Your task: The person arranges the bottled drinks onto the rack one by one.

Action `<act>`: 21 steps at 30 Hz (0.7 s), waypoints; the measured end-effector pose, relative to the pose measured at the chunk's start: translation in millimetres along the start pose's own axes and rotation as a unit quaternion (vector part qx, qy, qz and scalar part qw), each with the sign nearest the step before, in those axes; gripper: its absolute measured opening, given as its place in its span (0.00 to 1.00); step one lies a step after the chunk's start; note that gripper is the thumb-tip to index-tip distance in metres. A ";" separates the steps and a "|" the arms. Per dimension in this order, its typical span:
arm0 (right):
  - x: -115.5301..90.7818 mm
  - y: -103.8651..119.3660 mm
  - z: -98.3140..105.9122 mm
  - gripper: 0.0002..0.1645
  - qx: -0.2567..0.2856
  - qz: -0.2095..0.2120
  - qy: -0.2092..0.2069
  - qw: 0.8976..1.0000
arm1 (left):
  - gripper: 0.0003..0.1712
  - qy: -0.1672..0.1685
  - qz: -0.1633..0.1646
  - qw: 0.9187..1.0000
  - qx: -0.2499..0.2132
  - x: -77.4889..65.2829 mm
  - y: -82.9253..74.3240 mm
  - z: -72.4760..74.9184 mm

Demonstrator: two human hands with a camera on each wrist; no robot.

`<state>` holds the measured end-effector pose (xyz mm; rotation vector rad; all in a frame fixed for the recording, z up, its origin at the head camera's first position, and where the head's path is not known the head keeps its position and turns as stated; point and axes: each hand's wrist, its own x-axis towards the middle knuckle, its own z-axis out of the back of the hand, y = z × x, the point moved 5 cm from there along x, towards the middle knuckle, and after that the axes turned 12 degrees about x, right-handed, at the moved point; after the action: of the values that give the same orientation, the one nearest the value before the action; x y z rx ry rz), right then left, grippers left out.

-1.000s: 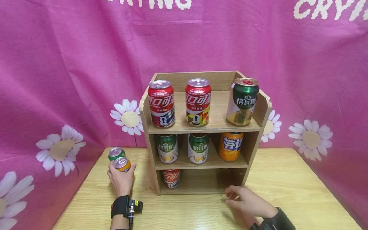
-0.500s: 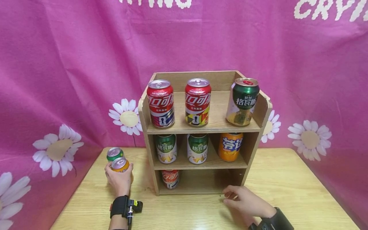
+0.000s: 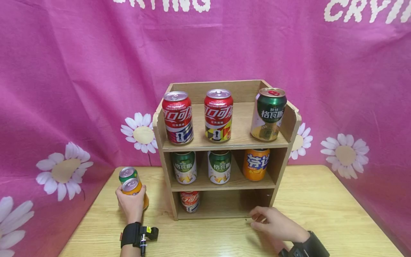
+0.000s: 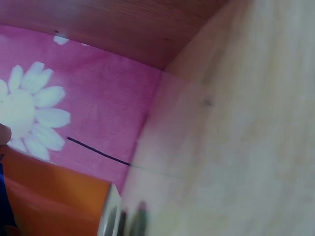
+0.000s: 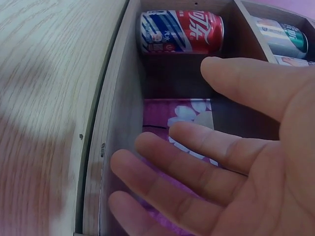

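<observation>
At the left of the table, my left hand (image 3: 131, 204) grips an orange soda can (image 3: 131, 189), its thumb on the right side. The can leans a little, and whether its base touches the table I cannot tell. In the left wrist view the orange can (image 4: 59, 196) fills the lower left corner. Just behind it stands a green can (image 3: 127, 174), partly hidden. My right hand (image 3: 276, 223) hovers before the lower right of the wooden shelf (image 3: 224, 146), holding nothing. In the right wrist view its fingers (image 5: 192, 191) are spread and relaxed before the bottom compartment.
Two red cola cans (image 3: 177, 117) and a green-and-gold can (image 3: 269, 114) stand on the top tier. The middle tier bears two green-and-white cans (image 3: 185, 167) and an orange can (image 3: 257, 165). One red cola can (image 3: 190, 201) is at the bottom left. A pink curtain (image 3: 80, 71) hangs behind.
My left hand has shifted the orange can slightly left, and more of its side now shows. The view has moved a little. My right hand stays put.
</observation>
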<state>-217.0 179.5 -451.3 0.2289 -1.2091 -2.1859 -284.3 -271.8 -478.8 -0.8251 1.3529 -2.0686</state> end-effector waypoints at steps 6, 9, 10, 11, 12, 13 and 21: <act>0.4 -1.1 0.4 0.15 0.004 -0.002 0.002 1.000 | 0.43 -0.017 -0.021 1.000 -0.004 -0.6 -21.7 13.6; 0.4 -2.7 1.2 0.15 0.004 -0.003 0.002 1.000 | 0.43 -0.032 -0.035 0.999 -0.012 -0.9 -35.5 21.6; 0.4 -3.2 1.4 0.15 0.005 -0.004 0.002 1.000 | 0.43 -0.036 -0.041 0.998 -0.015 -1.4 -40.6 24.4; 0.3 -3.7 1.7 0.16 0.003 -0.006 0.003 1.000 | 0.42 -0.040 -0.048 0.998 -0.016 -2.2 -45.7 27.2; 0.2 -3.9 1.9 0.16 0.001 -0.006 0.003 1.000 | 0.42 -0.044 -0.055 0.997 -0.014 -3.4 -50.8 30.2; 0.2 -4.1 2.2 0.16 -0.002 -0.006 0.003 1.000 | 0.42 -0.045 -0.064 0.997 -0.014 -4.9 -56.2 33.1; -0.2 -3.2 3.4 0.15 -0.038 0.010 0.000 0.999 | 0.39 -0.011 -0.135 0.990 -0.022 -25.4 -101.6 55.4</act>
<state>-219.8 183.2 -452.1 0.1848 -1.1201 -2.2106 -236.7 -250.9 -372.3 -1.1006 1.3414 -2.2303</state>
